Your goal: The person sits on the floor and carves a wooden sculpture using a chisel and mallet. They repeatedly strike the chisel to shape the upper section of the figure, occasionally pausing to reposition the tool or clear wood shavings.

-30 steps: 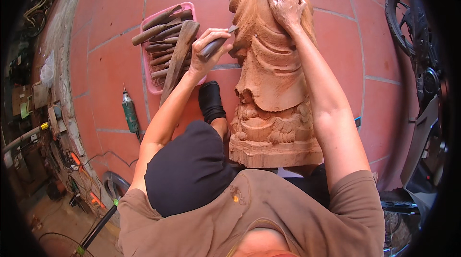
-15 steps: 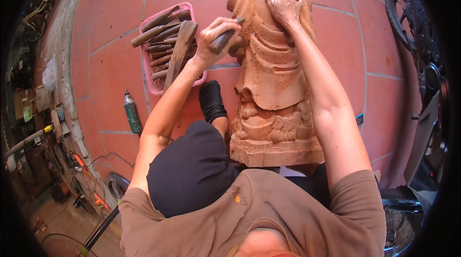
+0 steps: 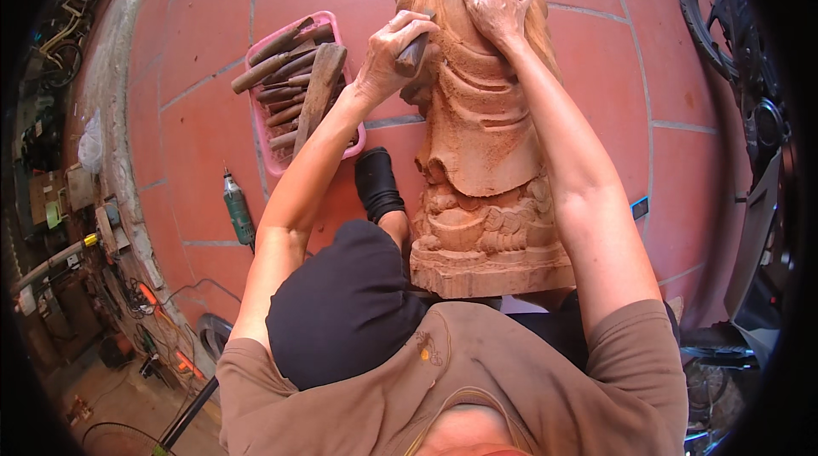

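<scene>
Change vs. 1 s ago: left hand (image 3: 394,51) has moved its chisel (image 3: 415,49) in from the pink tray (image 3: 260,128) side; the tool now meets the wooden statue (image 3: 481,141), upper centre of frame. Judged: carving contact made at head area. Left grip closed round chisel handle. Right hand (image 3: 494,0) stays flat on statue top, fingers spread, holding nothing. Hidden: chisel tip, statue face; statue top cut off by frame edge.
</scene>
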The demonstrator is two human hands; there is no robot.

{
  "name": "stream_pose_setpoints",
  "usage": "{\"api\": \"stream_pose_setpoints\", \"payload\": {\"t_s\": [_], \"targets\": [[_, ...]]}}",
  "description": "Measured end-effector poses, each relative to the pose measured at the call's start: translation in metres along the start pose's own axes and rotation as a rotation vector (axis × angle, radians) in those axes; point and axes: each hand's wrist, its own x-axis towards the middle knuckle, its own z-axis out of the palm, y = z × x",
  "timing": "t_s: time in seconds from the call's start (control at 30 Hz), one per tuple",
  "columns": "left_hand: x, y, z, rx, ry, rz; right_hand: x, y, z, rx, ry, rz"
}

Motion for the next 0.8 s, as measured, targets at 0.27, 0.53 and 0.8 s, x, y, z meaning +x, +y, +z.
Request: {"api": "stream_pose_setpoints", "payload": {"t_s": [0.27,0.53,0.8], "targets": [[-0.012,0.025,-0.031,-0.038,-0.124,-0.193,0.000,0.002,-0.001,-0.011,0.009,-0.001],[0.006,-0.011,-0.001,-0.022,0.020,0.002,0.000,0.002,0.000,-0.010,0.019,-0.020],[-0.006,0.021,-0.024,0.120,-0.126,-0.167,-0.001,0.000,-0.001,-0.012,0.010,-0.005]]}}
